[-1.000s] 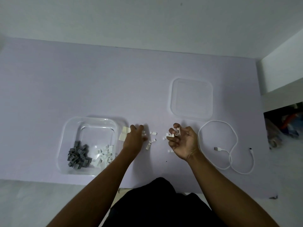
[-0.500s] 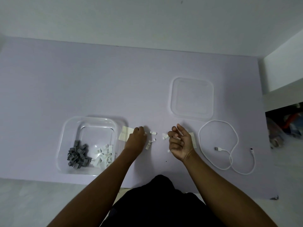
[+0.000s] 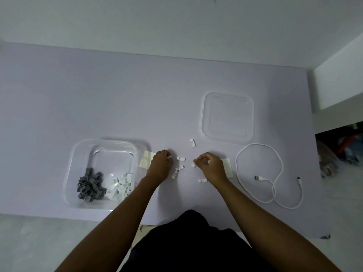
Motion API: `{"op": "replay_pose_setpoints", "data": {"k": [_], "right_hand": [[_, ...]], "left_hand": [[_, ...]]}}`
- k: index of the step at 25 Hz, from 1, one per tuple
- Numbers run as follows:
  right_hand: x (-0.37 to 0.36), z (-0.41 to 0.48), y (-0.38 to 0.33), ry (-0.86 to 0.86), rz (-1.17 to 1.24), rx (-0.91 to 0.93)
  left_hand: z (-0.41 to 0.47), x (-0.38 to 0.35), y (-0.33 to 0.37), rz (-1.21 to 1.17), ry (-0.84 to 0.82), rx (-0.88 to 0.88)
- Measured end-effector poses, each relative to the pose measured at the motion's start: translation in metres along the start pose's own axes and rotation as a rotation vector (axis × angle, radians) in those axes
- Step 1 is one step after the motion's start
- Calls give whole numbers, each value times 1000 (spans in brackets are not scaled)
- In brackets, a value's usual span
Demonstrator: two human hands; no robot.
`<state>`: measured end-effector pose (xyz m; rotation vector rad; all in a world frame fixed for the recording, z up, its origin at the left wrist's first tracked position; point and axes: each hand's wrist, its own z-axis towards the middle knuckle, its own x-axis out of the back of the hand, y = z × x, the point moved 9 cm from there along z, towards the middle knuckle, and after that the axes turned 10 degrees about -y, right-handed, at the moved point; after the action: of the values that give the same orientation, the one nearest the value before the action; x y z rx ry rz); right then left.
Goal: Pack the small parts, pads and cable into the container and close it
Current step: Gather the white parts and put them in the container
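A clear container (image 3: 78, 154) sits at the left, holding a heap of grey clips (image 3: 90, 185) and a heap of white clips (image 3: 120, 186). Several loose white clips (image 3: 181, 159) lie on the table between my hands. My left hand (image 3: 160, 163) is curled, knuckles up, and pinches a small white clip at its fingertips. My right hand (image 3: 210, 166) is curled too and holds white clips. Cream pads lie beside each hand: a left pad (image 3: 146, 160) and a right pad (image 3: 227, 167). The white cable (image 3: 261, 177) lies looped at the right. The clear lid (image 3: 227, 117) lies beyond it.
The table is lilac (image 3: 98, 95), with its front edge close to my body. A white wall corner (image 3: 337, 85) and a dark gap with clutter (image 3: 341, 148) border the right side.
My right hand turned from palm up to knuckles up and lowered to the table. A white clip now lies near the lid. My left hand stayed by the left pad.
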<state>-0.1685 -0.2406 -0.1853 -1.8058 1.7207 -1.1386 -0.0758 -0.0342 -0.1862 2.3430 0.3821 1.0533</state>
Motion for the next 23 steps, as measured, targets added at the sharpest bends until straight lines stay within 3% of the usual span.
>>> {"op": "replay_pose_setpoints", "data": {"k": [2,6,9,11,15,17,20,21,23], "right_hand": [[-1,2,-5,17,-106,23],[-9,18,-34,37,-265,127],[-18,36,-46,23,-373,134],[-13,45,-52,67,-468,142],[-14,47,-48,87,-516,162],[-14,44,-36,11,-269,94],[-22,24,-17,-181,574,-129],[-26,16,-17,-253,737,-141],[-25,3,-23,-324,842,-84]], "left_hand": [[-1,2,0,-143,-5,34],[-4,-3,-10,-815,-68,165],[-3,-6,-10,-1035,-71,224],[2,-6,-11,-970,-61,237],[3,4,-13,-535,-16,173],[-3,2,-14,-428,-7,146],[-10,1,-11,-374,-23,135],[-12,0,-13,-434,-45,166],[-16,-13,-21,-808,-137,286]]}}
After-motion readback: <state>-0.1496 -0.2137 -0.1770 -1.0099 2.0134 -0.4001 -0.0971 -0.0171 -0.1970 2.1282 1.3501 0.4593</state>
